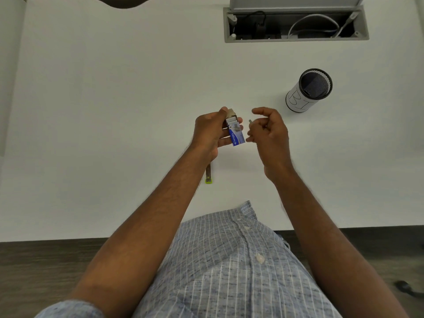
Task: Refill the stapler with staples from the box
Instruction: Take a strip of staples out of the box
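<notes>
Left hand [212, 131] wrapped around the small blue-and-white cardboard staple box [234, 131], inner tray slid out at the far end, held up over the middle of the white counter [114, 111]. Right hand [270, 131] just beside it, grip narrow, pinching what looks like a short grey strip of staples [250, 121] between thumb and fingertips. Too small to be sure how many, honestly.

Stapler [209, 174] mostly hidden under the left wrist, toward the near edge of the counter: only a metal rail with a lime-green tip poking out, so probably already open, can't tell for certain.

Tips for this bit: keep the pinch light and flat along the strip's sides so it doesn't snap apart. Park the box down first, tray end up, well away from the near edge so nothing spills to the floor. Then free up the left hand to steady the stapler and slide the strip in legs-down along the rail.

Room-wise, loads of bare counter to the left and far side. Black mesh pen cup with a white paper label [308, 90] off to the right, well apart. Open grey cable hatch [296, 25] up by the far edge, worth keeping loose staples away from.
</notes>
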Demonstrator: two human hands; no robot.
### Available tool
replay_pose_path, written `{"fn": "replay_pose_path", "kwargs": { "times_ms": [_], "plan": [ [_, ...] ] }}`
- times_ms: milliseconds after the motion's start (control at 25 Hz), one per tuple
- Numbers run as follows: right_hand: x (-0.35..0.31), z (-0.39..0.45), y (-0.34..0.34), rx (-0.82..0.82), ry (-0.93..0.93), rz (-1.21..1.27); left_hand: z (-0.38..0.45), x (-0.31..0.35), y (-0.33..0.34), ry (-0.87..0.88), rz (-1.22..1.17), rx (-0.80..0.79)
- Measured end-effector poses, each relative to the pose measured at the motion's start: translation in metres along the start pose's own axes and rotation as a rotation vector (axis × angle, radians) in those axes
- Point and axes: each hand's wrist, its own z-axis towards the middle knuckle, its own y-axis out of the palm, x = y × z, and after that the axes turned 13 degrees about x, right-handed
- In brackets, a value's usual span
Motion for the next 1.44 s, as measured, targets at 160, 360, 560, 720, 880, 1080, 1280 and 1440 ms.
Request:
{"fn": "replay_pose_path", "kwargs": {
  "times_ms": [160,360,560,720,880,1080,1280,1440],
  "plan": [
    [0.008,-0.009,0.002,-0.02,0.242,0.113,0.003,0.001,-0.001,-0.049,-0.053,-0.005],
    [0.01,-0.012,0.007,-0.076,0.288,-0.034,0.006,-0.002,-0.001,-0.036,-0.128,-0.086],
    [0.009,-0.009,0.006,-0.098,0.306,0.016,0.007,-0.006,0.0,0.011,-0.179,-0.112],
    [0.011,-0.009,0.006,-0.097,0.339,0.087,0.007,-0.005,-0.001,0.037,-0.177,-0.118],
    [0.012,-0.007,0.004,-0.101,0.376,0.186,0.004,-0.005,-0.002,0.059,-0.149,-0.134],
    [0.012,-0.002,0.003,-0.086,0.398,0.237,0.002,-0.006,-0.001,0.096,-0.091,-0.15],
    [0.012,0.001,0.004,-0.069,0.408,0.25,0.003,-0.004,-0.001,0.13,-0.035,-0.145],
    [0.013,0.001,0.007,-0.035,0.29,0.125,0.004,-0.004,0.0,0.144,-0.034,-0.123]
  ]
}}
